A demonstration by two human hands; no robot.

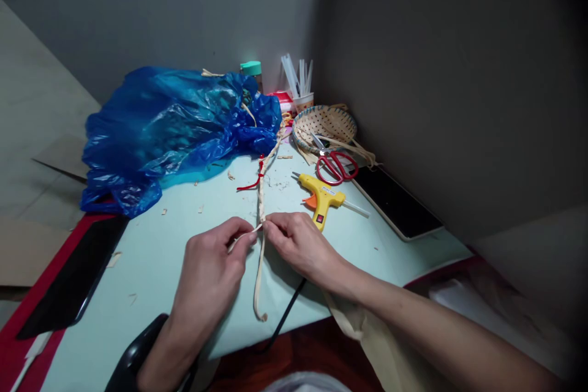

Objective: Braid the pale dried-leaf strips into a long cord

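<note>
A pale braid (262, 196) of flat straw-like strands runs from the blue bag toward me down the middle of the table. At its near end, my left hand (214, 263) pinches one loose strand between thumb and fingers. My right hand (298, 245) is closed on the end of the braid itself, fingertips pressed together. Between the hands a second loose strand (258, 282) hangs down toward the table's near edge, its tip curled. A red cord (260, 177) is tied around the braid farther up.
Right of the braid lie a yellow glue gun (324, 193), red-handled scissors (337, 168) and a dark tablet (397, 202). Behind stand a woven basket (328, 122) and a cup of glue sticks (303, 101). A blue plastic bag (174, 128) and a black phone (76, 275) are leftward.
</note>
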